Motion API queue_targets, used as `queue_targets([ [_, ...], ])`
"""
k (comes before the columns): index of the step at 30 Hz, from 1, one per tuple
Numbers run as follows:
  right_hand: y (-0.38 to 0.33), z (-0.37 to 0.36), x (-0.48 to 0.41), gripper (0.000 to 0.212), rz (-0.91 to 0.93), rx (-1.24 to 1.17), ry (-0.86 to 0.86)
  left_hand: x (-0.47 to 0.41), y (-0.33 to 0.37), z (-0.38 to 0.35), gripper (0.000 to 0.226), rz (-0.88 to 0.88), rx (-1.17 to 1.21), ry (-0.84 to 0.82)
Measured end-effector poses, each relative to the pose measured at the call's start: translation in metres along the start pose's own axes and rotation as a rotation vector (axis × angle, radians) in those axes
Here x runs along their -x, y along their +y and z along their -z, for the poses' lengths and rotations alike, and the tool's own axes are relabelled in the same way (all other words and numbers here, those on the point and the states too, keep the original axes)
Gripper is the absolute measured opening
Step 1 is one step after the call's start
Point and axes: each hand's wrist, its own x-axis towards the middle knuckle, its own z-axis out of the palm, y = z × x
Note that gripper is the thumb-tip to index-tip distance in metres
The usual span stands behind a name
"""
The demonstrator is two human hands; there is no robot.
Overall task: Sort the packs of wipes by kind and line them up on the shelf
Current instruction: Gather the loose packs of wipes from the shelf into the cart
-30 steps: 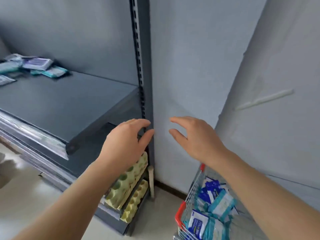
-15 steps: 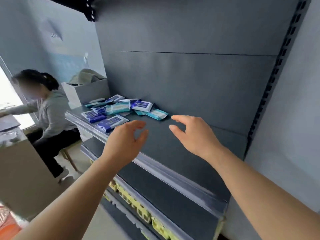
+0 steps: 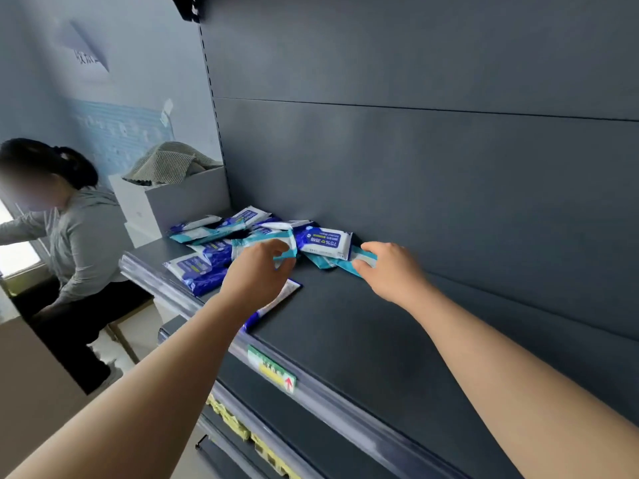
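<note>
On the shelf (image 3: 345,323), your left hand (image 3: 257,276) and right hand (image 3: 392,271) each pinch a teal pack (image 3: 345,266), likely to separate this kind.

blue pack (image 3: 323,242) reads "75%"; shelf tag (image 3: 271,369) shows red arrow.

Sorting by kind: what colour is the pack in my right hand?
The wipes pack is teal; head view.

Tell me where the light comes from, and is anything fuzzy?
Head view: daylight pours from the washed-out window at left, leaving the dark grey metal shelf dim; print on the blue-and-white wipe pack is soft; the wide lens stretches the forearms; the left hand and right hand, each gripping a teal wipe pack, look fairly sharp.
</note>
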Motion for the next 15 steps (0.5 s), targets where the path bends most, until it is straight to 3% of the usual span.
queue_targets([
  [7, 0.005, -0.043, -0.063, 0.059, -0.281, -0.088, -0.079, -0.089, -0.054, -0.012, 0.044, -0.008, -0.067, -0.056],
  [11, -0.004, -0.055, -0.088, 0.060, -0.372, -0.197, 0.009, -0.140, -0.070, -0.022, 0.051, -0.100, -0.070, -0.136],
  [15, -0.024, -0.067, -0.101, 0.062, -0.466, -0.105, 0.027, -0.177, -0.081, -0.040, 0.049, -0.175, -0.038, -0.216],
])
